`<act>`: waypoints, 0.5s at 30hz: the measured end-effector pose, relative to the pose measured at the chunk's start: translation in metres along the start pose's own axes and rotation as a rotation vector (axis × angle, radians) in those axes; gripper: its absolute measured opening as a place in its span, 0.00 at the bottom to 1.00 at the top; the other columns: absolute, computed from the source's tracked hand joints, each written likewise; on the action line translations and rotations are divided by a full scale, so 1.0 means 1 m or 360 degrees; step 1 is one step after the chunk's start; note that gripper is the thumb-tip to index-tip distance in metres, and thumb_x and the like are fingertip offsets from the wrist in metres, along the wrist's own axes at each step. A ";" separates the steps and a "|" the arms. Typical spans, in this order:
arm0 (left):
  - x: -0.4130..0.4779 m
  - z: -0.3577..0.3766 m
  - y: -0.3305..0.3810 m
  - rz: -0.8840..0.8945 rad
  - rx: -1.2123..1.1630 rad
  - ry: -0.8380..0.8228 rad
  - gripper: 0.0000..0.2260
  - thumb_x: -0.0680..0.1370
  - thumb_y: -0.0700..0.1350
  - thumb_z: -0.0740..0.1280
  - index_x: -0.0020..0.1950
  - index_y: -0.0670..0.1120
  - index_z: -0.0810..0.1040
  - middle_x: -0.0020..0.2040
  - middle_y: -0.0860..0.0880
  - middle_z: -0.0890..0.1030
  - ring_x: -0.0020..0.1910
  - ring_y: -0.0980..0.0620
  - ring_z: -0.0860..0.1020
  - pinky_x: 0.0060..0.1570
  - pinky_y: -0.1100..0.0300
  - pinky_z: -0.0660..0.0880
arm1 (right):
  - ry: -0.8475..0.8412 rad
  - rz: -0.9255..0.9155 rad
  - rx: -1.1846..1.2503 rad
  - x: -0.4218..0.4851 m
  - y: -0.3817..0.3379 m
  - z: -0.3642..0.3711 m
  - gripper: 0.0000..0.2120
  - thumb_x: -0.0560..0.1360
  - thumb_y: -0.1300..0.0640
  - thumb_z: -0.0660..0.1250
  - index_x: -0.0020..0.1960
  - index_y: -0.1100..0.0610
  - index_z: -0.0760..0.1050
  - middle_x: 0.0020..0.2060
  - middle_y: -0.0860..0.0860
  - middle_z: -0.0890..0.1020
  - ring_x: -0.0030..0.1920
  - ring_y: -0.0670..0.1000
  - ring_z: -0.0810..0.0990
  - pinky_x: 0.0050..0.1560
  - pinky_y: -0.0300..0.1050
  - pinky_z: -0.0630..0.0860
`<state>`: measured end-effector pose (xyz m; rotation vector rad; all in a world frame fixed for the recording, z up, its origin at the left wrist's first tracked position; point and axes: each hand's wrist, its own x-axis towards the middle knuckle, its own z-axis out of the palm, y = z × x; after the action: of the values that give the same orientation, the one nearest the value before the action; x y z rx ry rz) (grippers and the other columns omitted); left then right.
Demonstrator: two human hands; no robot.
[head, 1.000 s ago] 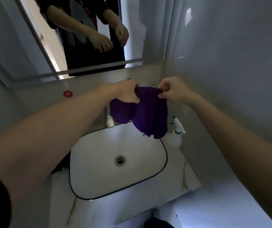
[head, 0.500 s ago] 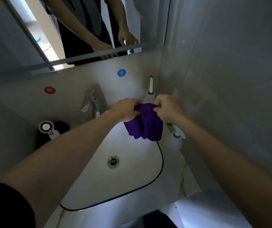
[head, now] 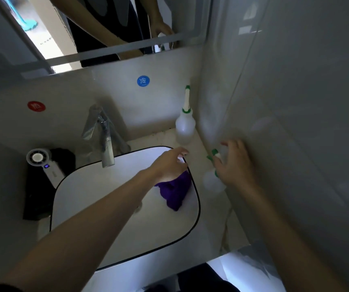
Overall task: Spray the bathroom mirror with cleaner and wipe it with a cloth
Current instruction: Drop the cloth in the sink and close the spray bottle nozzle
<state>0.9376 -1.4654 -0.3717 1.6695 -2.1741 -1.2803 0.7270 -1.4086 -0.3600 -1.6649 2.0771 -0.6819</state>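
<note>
Mirror [head: 110, 22] spans the back wall, long side left to right. White sink [head: 80, 186] holds the purple cloth [head: 174, 192], bunched at the right rim, its length running from the rim toward the drain. Spray bottle [head: 211, 183] stands upright between sink and right wall, green head up. Left hand [head: 169, 165] is just above the cloth, fingers straight, gripping nothing. Right hand [head: 235, 165] spreads loose fingers at the bottle head, not closed on it.

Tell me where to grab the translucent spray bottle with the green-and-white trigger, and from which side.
Grip the translucent spray bottle at its narrow neck, just under the green-and-white trigger head, coming from the white sink side: it stands upright close to the grey wall, which blocks the far side. The open right hand is nearest.
</note>
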 end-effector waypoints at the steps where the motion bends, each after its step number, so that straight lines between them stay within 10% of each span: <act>1: -0.002 0.004 0.000 -0.0005 -0.0045 0.0006 0.19 0.80 0.44 0.67 0.71 0.50 0.74 0.64 0.51 0.79 0.60 0.51 0.78 0.64 0.54 0.75 | 0.0031 0.0039 -0.0016 -0.007 0.004 0.005 0.24 0.75 0.52 0.72 0.66 0.60 0.72 0.61 0.57 0.74 0.61 0.59 0.75 0.57 0.53 0.74; 7: -0.024 0.026 0.004 -0.0011 -0.0214 0.0003 0.16 0.79 0.40 0.63 0.67 0.47 0.76 0.54 0.52 0.80 0.51 0.53 0.79 0.49 0.69 0.71 | 0.0107 0.0215 -0.0060 -0.032 0.014 0.029 0.10 0.78 0.50 0.69 0.47 0.57 0.74 0.45 0.53 0.75 0.42 0.57 0.75 0.35 0.46 0.65; 15: -0.068 0.016 0.026 0.0008 -0.0530 0.0026 0.13 0.81 0.35 0.62 0.62 0.42 0.80 0.53 0.48 0.84 0.49 0.57 0.82 0.46 0.75 0.74 | 0.0089 0.0180 -0.0032 -0.055 0.001 0.009 0.09 0.78 0.52 0.68 0.45 0.58 0.76 0.41 0.51 0.72 0.41 0.58 0.76 0.36 0.47 0.66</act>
<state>0.9361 -1.3981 -0.3389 1.5333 -1.8286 -1.5207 0.7436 -1.3558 -0.3680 -1.5413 2.2054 -0.6803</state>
